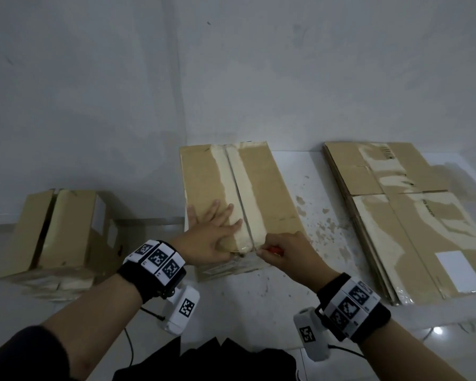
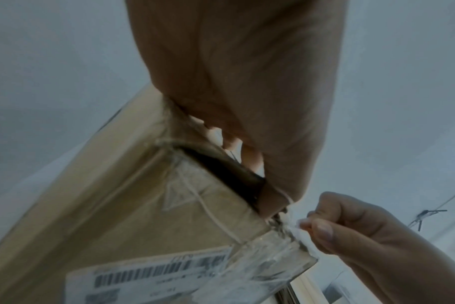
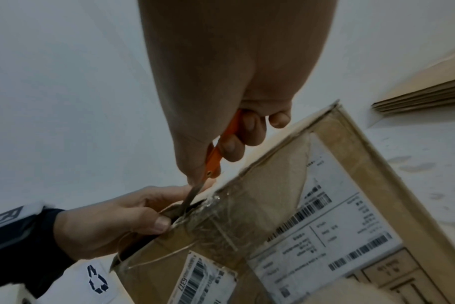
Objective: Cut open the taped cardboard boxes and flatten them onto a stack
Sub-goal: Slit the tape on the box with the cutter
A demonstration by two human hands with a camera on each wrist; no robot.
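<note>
A taped cardboard box [image 1: 261, 188] lies in the middle of the white table [image 1: 259, 292], its pale tape seam [image 1: 238, 185] running away from me. My left hand [image 1: 217, 229] lies flat on the box top, left of the seam, fingers straight, thumb at the near edge. My right hand [image 1: 268, 253] grips an orange-handled cutter [image 3: 216, 156]. Its blade [image 3: 192, 195] sits in the seam at the near top edge, beside the left thumb [image 3: 161, 223]. The left wrist view shows a dark gap [image 2: 221, 170] under the near flap.
A second box [image 1: 63, 229] with a split top seam stands at the left. A stack of flattened boxes [image 1: 412, 215] lies at the right on the table. Small scraps [image 1: 322, 224] dot the table between. A grey wall rises behind.
</note>
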